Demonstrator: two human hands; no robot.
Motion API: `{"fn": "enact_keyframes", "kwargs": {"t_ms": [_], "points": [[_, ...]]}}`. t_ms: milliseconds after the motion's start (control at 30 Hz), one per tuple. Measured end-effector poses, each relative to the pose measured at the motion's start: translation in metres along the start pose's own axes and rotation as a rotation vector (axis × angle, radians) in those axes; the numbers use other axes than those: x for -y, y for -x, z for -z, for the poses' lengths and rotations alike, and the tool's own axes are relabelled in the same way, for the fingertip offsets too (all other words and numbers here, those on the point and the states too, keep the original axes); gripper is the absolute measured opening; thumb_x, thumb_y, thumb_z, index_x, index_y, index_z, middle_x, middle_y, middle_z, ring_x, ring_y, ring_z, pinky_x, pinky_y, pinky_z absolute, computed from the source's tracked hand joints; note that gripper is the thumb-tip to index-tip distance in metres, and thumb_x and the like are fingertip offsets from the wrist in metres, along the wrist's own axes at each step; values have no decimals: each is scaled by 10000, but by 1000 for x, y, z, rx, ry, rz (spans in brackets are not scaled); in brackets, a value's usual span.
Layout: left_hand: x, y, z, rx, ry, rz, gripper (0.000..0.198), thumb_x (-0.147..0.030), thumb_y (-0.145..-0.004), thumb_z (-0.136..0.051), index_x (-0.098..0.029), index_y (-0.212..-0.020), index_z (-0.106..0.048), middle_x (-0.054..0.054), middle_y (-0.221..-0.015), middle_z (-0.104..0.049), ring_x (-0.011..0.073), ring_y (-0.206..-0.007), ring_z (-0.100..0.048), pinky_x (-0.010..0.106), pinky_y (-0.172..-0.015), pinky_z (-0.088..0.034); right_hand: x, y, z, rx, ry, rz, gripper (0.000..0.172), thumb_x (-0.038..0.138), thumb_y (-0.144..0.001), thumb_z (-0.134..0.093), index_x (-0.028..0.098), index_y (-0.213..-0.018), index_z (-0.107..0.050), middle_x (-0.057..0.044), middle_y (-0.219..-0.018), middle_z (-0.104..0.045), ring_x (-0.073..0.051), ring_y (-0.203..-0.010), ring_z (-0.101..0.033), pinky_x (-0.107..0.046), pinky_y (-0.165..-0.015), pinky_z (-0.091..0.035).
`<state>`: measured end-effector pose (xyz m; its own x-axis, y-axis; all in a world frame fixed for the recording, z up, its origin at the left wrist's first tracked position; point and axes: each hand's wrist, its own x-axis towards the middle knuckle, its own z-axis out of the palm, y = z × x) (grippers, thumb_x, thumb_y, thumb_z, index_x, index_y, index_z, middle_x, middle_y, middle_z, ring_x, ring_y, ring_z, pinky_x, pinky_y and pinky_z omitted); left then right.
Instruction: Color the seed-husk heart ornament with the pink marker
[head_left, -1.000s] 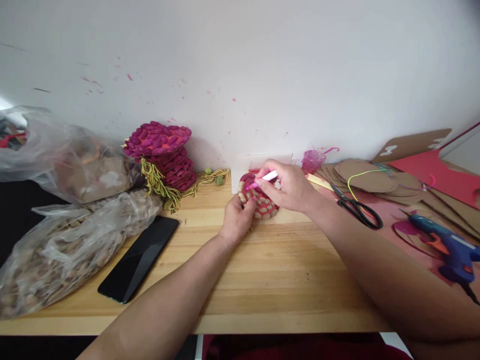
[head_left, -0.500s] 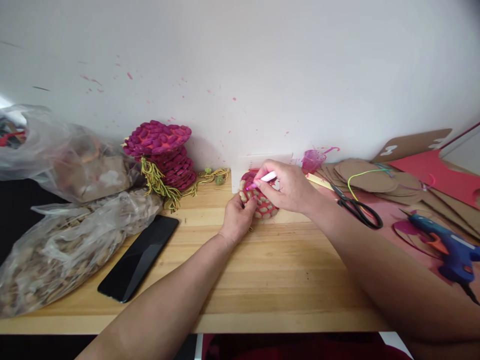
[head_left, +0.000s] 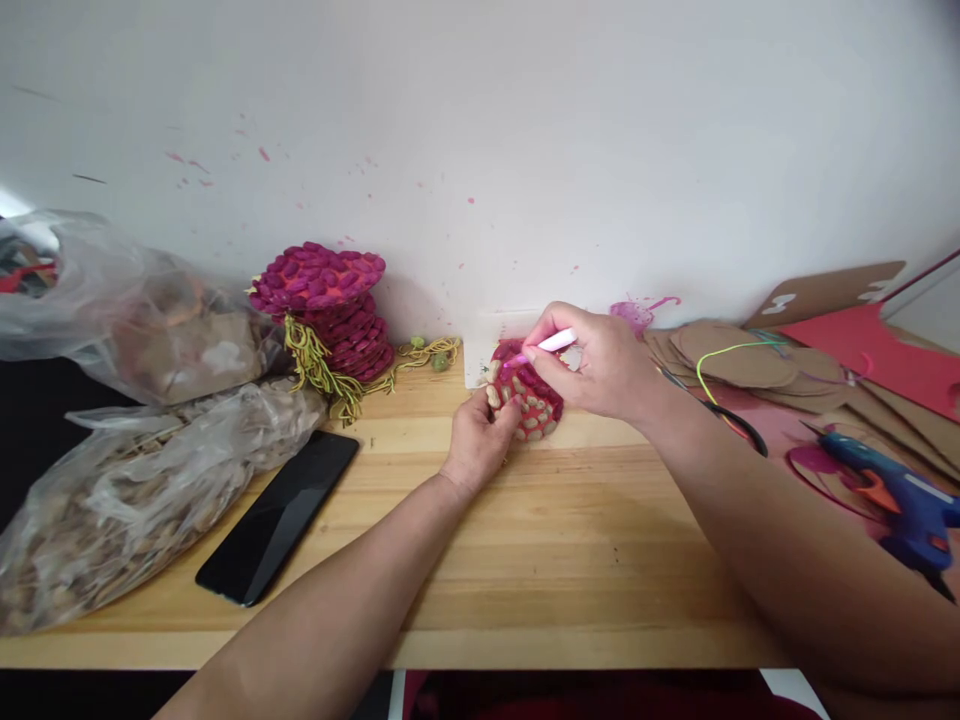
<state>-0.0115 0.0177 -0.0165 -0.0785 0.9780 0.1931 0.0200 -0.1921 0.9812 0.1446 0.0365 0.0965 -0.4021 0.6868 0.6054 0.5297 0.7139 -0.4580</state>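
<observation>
A round red disc studded with tan shells [head_left: 529, 402] stands tilted on the wooden table [head_left: 525, 540] near the wall. My left hand [head_left: 480, 444] grips its lower left edge, fingers closed on it. My right hand [head_left: 600, 366] pinches a white-handled brush with a pink tip [head_left: 543, 348], and the tip touches the disc's upper part. A pink paint cup [head_left: 634, 314] sits just behind my right hand, mostly hidden by it.
A stack of painted magenta discs [head_left: 330, 308] with yellow-green cord stands left of centre. Two plastic bags of shells [head_left: 127, 480] lie far left, a black phone [head_left: 281, 515] beside them. Scissors [head_left: 739, 425], cardboard circles [head_left: 739, 352], red card and a blue glue gun [head_left: 896, 492] lie right.
My right hand and the brush have shifted slightly right and up along the disc's top. The left hand keeps its grip on the disc.
</observation>
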Motion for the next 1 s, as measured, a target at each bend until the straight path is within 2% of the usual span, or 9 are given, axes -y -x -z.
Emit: {"fn": "enact_keyframes", "kwargs": {"t_ms": [167, 267, 433, 533, 667, 833, 1000], "points": [[-5, 2, 0, -12, -36, -9, 184, -343, -812, -659, -162, -786, -640, 2, -711, -629, 134, -655, -516, 260, -658, -451, 4, -1, 3, 114, -3, 18, 15, 208, -846, -650, 194, -845, -646, -6, -814, -718, -126, -690, -615, -236, -623, -424], [-5, 2, 0, -11, -31, 2, 198, -358, -808, -662, -168, -769, -622, -4, -696, -610, 133, -646, -504, 260, -647, -447, 6, -2, 6, 154, -12, -35, 44, 233, -856, -656, 196, -881, -660, -8, -833, -732, -126, -689, -615, -237, -611, -412], [-5, 2, 0, -21, -37, -5, 229, -377, -790, -677, -180, -712, -587, -25, -646, -548, 120, -617, -455, 243, -615, -414, 5, -1, 3, 103, -131, -152, 83, 277, -871, -661, 201, -904, -669, -18, -826, -747, -132, -656, -617, -243, -579, -421], [-8, 2, 0, -28, -40, -18, 255, -381, -769, -694, -188, -665, -564, -41, -605, -498, 112, -592, -418, 235, -586, -384, 1, -1, -5, 33, -230, -152, 121, 316, -882, -673, 196, -897, -659, -20, -808, -742, -137, -673, -630, -248, -600, -447], [-9, 2, 0, -26, -44, -25, 215, -359, -786, -680, -179, -704, -594, -33, -620, -534, 117, -601, -441, 237, -598, -403, -2, -1, -12, -21, -250, -131, 169, 359, -915, -651, 192, -895, -641, -18, -792, -739, -128, -652, -618, -250, -608, -440], [-4, 1, 0, -12, -50, -20, 210, -367, -808, -670, -175, -747, -609, -10, -682, -598, 134, -652, -504, 250, -651, -446, -1, -1, -9, 16, -130, -145, 124, 313, -936, -596, 197, -894, -613, -1, -733, -704, -118, -591, -571, -248, -563, -386], [-4, 2, 0, 1, -58, -8, 235, -391, -806, -665, -179, -739, -591, -5, -689, -594, 136, -646, -498, 259, -649, -445, 2, 1, -3, 106, -94, -68, 65, 259, -912, -585, 201, -885, -599, 1, -749, -695, -119, -616, -571, -230, -560, -388]]}}
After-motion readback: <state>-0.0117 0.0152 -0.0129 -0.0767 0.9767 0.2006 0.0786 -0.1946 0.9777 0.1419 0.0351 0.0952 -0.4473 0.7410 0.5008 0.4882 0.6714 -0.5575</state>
